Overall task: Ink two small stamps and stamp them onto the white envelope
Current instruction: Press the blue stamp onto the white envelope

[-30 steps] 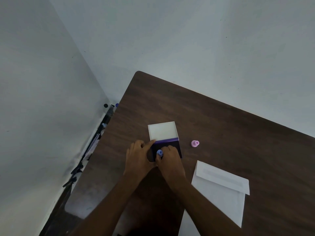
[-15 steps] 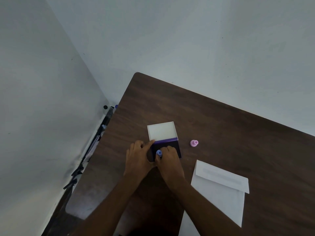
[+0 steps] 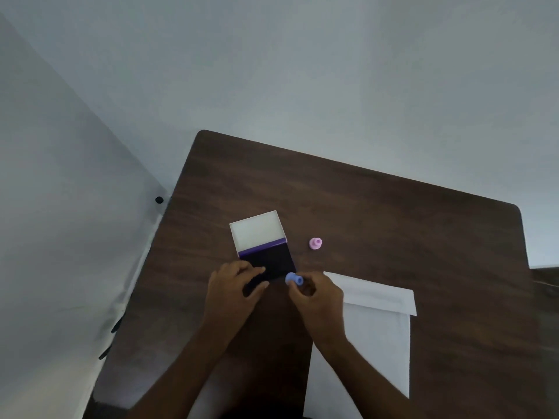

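An open ink pad (image 3: 272, 258) lies on the dark wooden table (image 3: 393, 225), its white lid flipped back and its dark purple pad facing up. My left hand (image 3: 233, 288) holds the pad's near left corner, thumb and fingers around its edge. My right hand (image 3: 317, 294) pinches a small blue stamp (image 3: 294, 279) lifted just off the pad's near right corner. A small pink stamp (image 3: 315, 244) stands on the table to the right of the pad. The white envelope (image 3: 375, 334) lies flap open, right of my right hand.
The table's far left corner meets grey walls. Dark items (image 3: 159, 200) lie on the floor in the gap along the table's left edge. Bare tabletop stretches behind and to the right of the envelope.
My right hand has lifted the blue stamp off the ink pad and drawn it right, toward the envelope. My left hand stays on the pad.
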### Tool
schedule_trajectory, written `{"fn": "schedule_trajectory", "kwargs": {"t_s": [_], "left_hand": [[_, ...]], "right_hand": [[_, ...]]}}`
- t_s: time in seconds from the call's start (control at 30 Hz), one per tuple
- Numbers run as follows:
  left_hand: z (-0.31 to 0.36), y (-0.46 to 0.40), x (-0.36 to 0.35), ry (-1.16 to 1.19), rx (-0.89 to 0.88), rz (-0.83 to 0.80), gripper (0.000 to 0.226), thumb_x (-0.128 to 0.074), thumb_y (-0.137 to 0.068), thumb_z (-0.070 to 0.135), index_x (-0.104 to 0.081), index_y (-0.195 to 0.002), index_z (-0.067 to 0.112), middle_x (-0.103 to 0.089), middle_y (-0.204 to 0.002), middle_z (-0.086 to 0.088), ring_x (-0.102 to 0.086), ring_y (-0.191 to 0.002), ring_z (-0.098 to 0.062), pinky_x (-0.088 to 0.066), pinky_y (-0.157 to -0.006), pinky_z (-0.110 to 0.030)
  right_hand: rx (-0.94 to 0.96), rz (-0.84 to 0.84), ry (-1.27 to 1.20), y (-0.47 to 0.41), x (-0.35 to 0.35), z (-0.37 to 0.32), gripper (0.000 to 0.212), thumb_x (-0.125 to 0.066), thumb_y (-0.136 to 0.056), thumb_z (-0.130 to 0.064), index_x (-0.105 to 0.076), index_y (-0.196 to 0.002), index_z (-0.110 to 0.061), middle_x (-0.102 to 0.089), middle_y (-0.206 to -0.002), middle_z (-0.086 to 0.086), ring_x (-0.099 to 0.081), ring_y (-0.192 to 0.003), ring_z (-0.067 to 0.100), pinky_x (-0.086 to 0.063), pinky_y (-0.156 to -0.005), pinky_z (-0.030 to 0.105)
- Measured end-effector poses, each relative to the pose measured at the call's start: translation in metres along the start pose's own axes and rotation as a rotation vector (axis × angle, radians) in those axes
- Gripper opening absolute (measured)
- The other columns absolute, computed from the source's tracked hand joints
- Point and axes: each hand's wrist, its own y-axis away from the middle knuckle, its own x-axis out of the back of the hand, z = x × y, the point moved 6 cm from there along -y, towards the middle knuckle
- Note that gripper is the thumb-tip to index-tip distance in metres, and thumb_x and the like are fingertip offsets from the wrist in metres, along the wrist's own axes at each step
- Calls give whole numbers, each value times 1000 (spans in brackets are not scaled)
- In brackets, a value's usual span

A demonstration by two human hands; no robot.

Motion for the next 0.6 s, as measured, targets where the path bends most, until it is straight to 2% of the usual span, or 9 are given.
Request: {"fn": "schedule_trajectory", "kwargs": {"t_s": [0.07, 0.1, 0.13, 0.17, 0.23, 0.33, 0.43, 0.6], "left_hand": [[20, -5, -18, -54, 15, -354, 51, -61, -89, 36, -45, -136, 24, -44, -142, -2, -39, -131, -20, -26, -113, -38], [30, -5, -30, -46, 70, -481, 54, -63, -89, 31, -41, -138, 20, -41, -145, -4, -37, -133, -21, -25, -115, -38], [41, -3, -40, -11, 117, -510, 55, -65, -88, 29, -41, -137, 20, -40, -145, -5, -37, -133, -22, -25, -115, -37], [52, 1, -45, 30, 128, -479, 53, -66, -87, 29, -44, -135, 20, -42, -143, -4, -39, -131, -21, -26, -113, -35], [72, 4, -46, 151, 105, -289, 38, -63, -88, 32, -55, -125, 23, -53, -133, 0, -48, -122, -16, -34, -105, -29], [102, 4, -38, 289, -88, -104, 23, -56, -91, 36, -68, -108, 24, -65, -110, 5, -58, -105, -12, -43, -90, -22], [115, -5, -43, 341, -105, -46, 23, -56, -91, 38, -68, -105, 25, -67, -104, 6, -60, -98, -11, -49, -86, -27], [121, -17, -58, 267, -151, -47, 30, -58, -89, 40, -60, -118, 31, -61, -116, 7, -55, -107, -11, -46, -91, -26]], "right_hand": [[-33, 124, -43, 4, 24, 16, 22, -71, -81, -34, -67, -90, -13, -64, -80, -5, -55, -67, 2, -37, -65, 6], [-64, 163, -75, 5, 35, 24, 22, -72, -80, -34, -66, -87, -15, -65, -77, -6, -57, -66, 4, -39, -62, 7], [-101, 191, -113, 5, 44, 31, 20, -73, -79, -34, -66, -85, -16, -65, -76, -6, -59, -66, 5, -41, -60, 8], [-138, 217, -149, 5, 53, 38, 19, -73, -79, -33, -66, -84, -17, -66, -75, -6, -60, -66, 7, -42, -58, 9], [-179, 268, -196, 1, 67, 50, 17, -74, -78, -33, -68, -82, -18, -68, -74, -5, -63, -67, 11, -45, -56, 12], [-212, 283, -240, -10, 76, 62, 19, -75, -77, -33, -70, -83, -16, -70, -75, -4, -64, -68, 11, -44, -54, 13], [-226, 248, -227, -21, 74, 67, 21, -75, -77, -35, -69, -81, -16, -68, -73, -5, -62, -65, 9, -42, -53, 10], [-257, 202, -183, -33, 63, 76, 23, -73, -79, -36, -67, -88, -15, -64, -76, -5, -56, -64, 8, -39, -55, 9]]}}
